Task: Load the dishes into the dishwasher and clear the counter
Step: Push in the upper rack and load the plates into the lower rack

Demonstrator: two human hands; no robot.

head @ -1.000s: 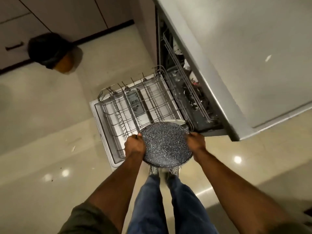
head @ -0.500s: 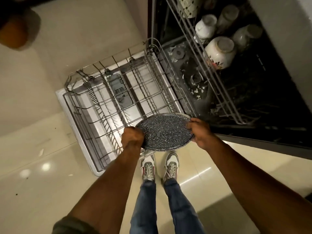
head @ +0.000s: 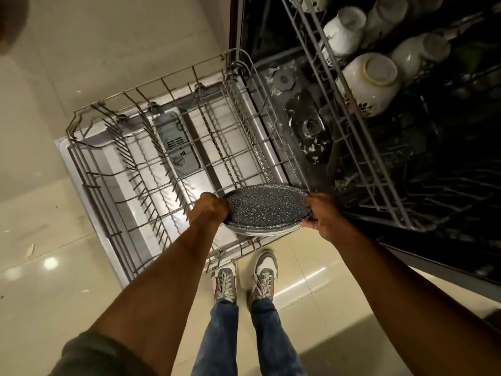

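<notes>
A dark speckled round plate (head: 267, 207) hangs over the near right corner of the pulled-out lower dishwasher rack (head: 135, 169), with what looks like a lighter plate edge stacked beneath it. My left hand (head: 210, 210) grips its left rim and my right hand (head: 321, 215) grips its right rim. The plate tilts slightly, far edge up. The lower rack holds no dishes. It rests on the open dishwasher door (head: 95, 213).
The upper rack (head: 352, 131) juts out at the right, holding an upturned white bowl (head: 371, 82) and several white cups (head: 344, 31). The dark dishwasher tub (head: 306, 118) lies behind the lower rack. My shoes (head: 244, 278) stand on beige floor tiles beside the door.
My head and both hands have dropped closer to the dishwasher. The plate has moved forward and lower, over the lower rack's near corner, tilting flatter. Both hands keep their grip.
</notes>
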